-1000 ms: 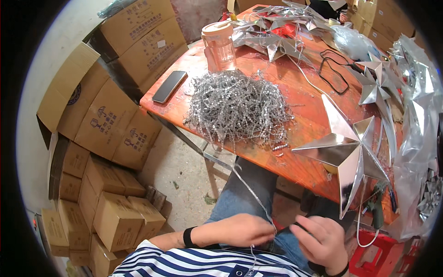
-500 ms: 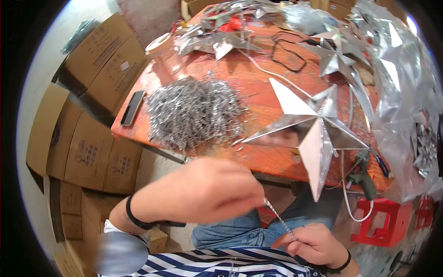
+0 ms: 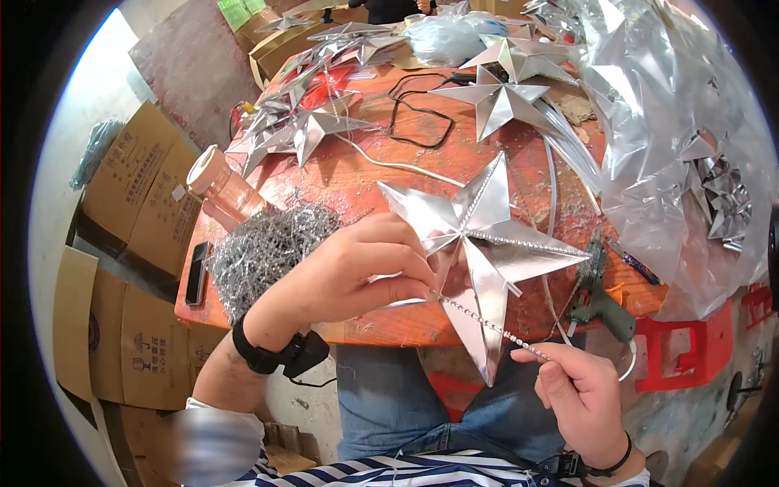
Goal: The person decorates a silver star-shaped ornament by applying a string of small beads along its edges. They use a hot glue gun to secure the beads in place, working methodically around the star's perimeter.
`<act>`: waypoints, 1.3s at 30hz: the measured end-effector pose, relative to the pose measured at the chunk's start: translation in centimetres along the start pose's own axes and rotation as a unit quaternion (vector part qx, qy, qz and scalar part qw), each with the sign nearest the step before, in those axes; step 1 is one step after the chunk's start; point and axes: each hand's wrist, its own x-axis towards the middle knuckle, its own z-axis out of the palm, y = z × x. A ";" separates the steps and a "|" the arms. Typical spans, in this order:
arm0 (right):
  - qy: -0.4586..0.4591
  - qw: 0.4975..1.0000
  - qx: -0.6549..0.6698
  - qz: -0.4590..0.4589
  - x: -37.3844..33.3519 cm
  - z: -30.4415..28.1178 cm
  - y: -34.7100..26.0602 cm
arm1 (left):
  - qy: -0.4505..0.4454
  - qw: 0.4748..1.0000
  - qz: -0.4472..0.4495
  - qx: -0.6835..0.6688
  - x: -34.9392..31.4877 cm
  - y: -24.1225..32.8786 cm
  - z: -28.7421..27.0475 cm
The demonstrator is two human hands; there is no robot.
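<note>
A short silver rhinestone chain [image 3: 485, 321] is stretched slantwise between my two hands. My left hand [image 3: 369, 264] pinches its upper left end. Lower down, my right hand [image 3: 580, 388] grips the other end between thumb and fingers. Just behind the chain lies a large silver foil star [image 3: 442, 217], with one point jutting past the table's near edge. Sparkling trim runs along the ridges of its upper and right points. Left of the star, a tangled heap of silver chain strands [image 3: 272, 243] is partly covered by my left hand and forearm.
A green glue gun [image 3: 604, 304] lies by the right table edge [image 3: 381, 329], near a pen-like tool [image 3: 637, 264]. More silver stars [image 3: 497, 101] are at the back. A phone [image 3: 196, 272] and pink jar [image 3: 223, 191] sit left. Cartons [image 3: 154, 333] stand beside the table; a red stool [image 3: 686, 349] is right.
Both hands have risen, the left moving right and the right moving up, carrying the chain in front of the star. The view has shifted, showing more of the table's far end.
</note>
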 end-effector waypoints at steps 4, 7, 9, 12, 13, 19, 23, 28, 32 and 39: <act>0.066 0.983 -0.125 -0.116 0.9 -1.0 0.5 | 0.016 0.993 -0.053 -0.102 -0.6 -0.1 1.3; 0.079 0.972 -0.162 -0.150 1.4 -2.1 0.9 | 0.038 0.980 -0.070 -0.182 -1.0 0.4 1.4; 0.078 0.976 -0.151 -0.137 1.4 -2.1 0.4 | 0.037 0.975 -0.104 -0.192 -0.9 1.2 1.4; 0.078 0.989 -0.089 -0.091 1.1 -2.0 -0.6 | 0.054 0.978 -0.133 -0.154 -0.9 1.5 1.2; 0.064 0.993 -0.072 -0.074 1.0 -2.0 -0.7 | 0.073 0.965 -0.176 -0.183 -0.8 1.7 1.2; -0.057 0.972 -0.085 -0.209 1.2 -2.4 -0.2 | 0.065 0.928 -0.302 -0.209 2.6 2.0 0.1; -0.086 0.963 -0.056 -0.250 2.1 -1.6 -0.3 | -0.037 0.926 -0.358 -0.116 4.9 1.7 -1.5; -0.111 0.964 -0.016 -0.240 1.9 -1.5 -1.1 | -0.142 0.915 -0.352 -0.136 6.9 -0.1 -2.6; -0.098 0.964 0.002 -0.249 2.0 -1.5 -1.0 | -0.183 0.889 -0.354 -0.223 7.1 -1.6 -3.8; -0.109 0.964 0.006 -0.242 1.7 -1.6 -0.6 | -0.155 0.884 -0.342 -0.280 6.0 -2.1 -3.9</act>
